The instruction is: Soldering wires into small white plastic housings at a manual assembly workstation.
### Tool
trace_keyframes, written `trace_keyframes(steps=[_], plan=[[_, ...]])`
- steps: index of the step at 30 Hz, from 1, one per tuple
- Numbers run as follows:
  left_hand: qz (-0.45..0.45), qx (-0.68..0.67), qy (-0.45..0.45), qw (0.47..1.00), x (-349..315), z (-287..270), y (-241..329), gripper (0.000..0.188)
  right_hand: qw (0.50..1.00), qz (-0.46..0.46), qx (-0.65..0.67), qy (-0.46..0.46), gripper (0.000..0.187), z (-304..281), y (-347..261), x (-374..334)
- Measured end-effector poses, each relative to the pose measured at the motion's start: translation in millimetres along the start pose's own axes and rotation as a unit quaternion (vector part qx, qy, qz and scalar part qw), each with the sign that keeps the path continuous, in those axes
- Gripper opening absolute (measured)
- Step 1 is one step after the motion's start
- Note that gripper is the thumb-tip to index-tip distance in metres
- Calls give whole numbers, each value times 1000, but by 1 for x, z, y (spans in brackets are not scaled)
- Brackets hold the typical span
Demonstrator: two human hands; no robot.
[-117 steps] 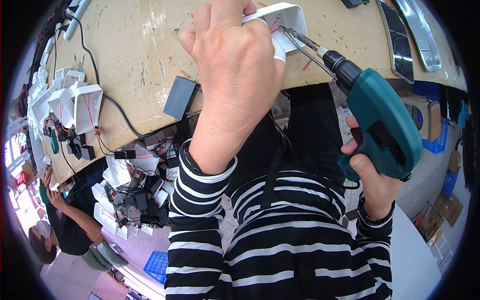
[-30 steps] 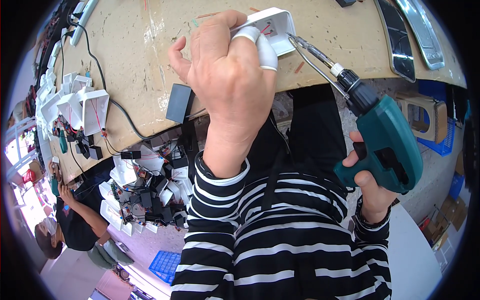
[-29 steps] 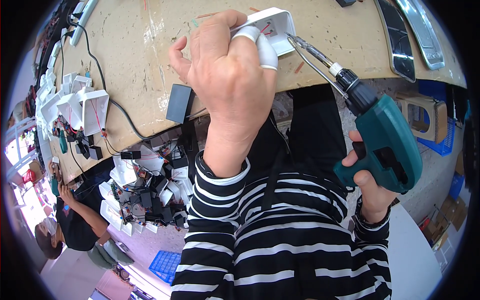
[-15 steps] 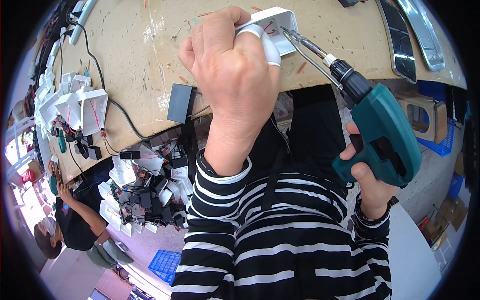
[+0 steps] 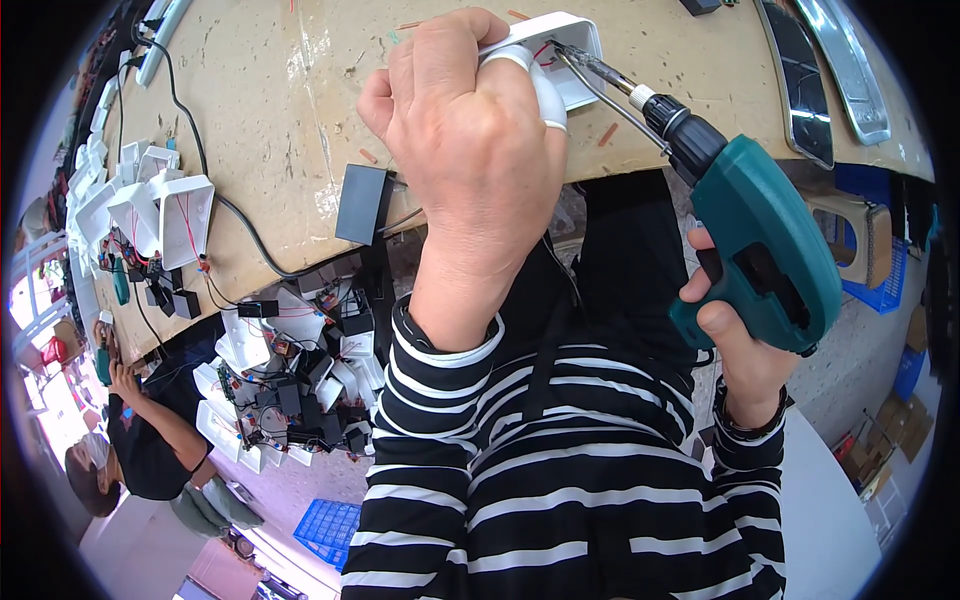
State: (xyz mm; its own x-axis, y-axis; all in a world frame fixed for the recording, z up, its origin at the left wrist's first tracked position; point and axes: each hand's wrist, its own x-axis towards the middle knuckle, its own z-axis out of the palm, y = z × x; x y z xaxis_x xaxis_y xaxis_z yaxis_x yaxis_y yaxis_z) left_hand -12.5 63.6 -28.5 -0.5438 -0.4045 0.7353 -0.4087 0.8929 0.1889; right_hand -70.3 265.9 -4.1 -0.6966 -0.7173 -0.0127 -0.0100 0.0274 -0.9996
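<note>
My left hand (image 5: 470,150) is closed on a white plastic housing (image 5: 582,38) at the table's edge, with white finger cots (image 5: 548,98) on some fingertips. Short red wires (image 5: 543,54) show inside the housing's open side. In my right hand (image 5: 740,345) is a green pistol-shaped soldering gun (image 5: 765,225), its fingers wrapped round the grip. The gun's metal tip, with a thin feed tube alongside, reaches into the housing by the wires. Whether the tip touches a joint is too small to tell. My left fingertips are partly hidden behind the hand.
A black box (image 5: 362,205) with a wire lies left of my wrist. White housings (image 5: 185,220) with wires sit at the table's left, and more (image 5: 290,380) are heaped below. Black and silver trays (image 5: 840,70) lie far right. Another person (image 5: 155,440) works at lower left.
The soldering gun has moved left and slightly up, bringing its tip deeper into the housing beside the red wires. My left hand and the housing have shifted slightly right.
</note>
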Motion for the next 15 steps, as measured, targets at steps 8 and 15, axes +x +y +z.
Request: trace_keyframes(steps=[8,15], plan=[[2,4,2,1000,0,0,0,9,999,-14,-41,7,48,1,-2,2],[0,2,0,1000,0,1,-2,9,999,-18,-45,23,44,2,-3,3]])
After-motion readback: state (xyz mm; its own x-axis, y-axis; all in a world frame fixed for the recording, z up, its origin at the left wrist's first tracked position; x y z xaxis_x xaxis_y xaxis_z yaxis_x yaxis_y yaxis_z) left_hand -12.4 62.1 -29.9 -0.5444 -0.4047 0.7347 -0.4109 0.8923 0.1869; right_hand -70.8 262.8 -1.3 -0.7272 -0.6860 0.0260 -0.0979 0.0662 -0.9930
